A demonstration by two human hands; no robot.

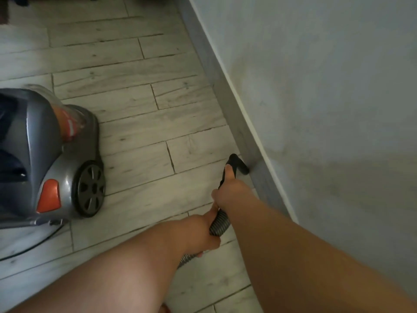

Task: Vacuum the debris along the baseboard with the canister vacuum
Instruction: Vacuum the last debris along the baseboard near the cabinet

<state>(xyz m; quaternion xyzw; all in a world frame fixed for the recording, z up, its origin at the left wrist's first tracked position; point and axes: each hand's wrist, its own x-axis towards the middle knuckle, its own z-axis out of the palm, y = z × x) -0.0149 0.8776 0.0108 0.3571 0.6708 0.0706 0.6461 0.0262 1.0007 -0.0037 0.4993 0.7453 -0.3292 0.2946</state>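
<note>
A grey canister vacuum (56, 154) with orange trim and a dark wheel stands on the floor at the left. Its ribbed grey hose (220, 223) runs between my hands. My right hand (230, 190) grips the black handle, thumb lying along it. The black nozzle (239, 164) at the handle's end touches the floor right at the grey baseboard (225, 105). My left hand (206, 229) grips the hose just behind the right one. No debris is plainly visible along the baseboard.
Pale wood-look floor planks (135, 123) stretch ahead and to the left. A light wall (316, 86) rises on the right above the baseboard. A black power cord (33, 248) curves on the floor below the vacuum. Dark furniture edges show at the top left.
</note>
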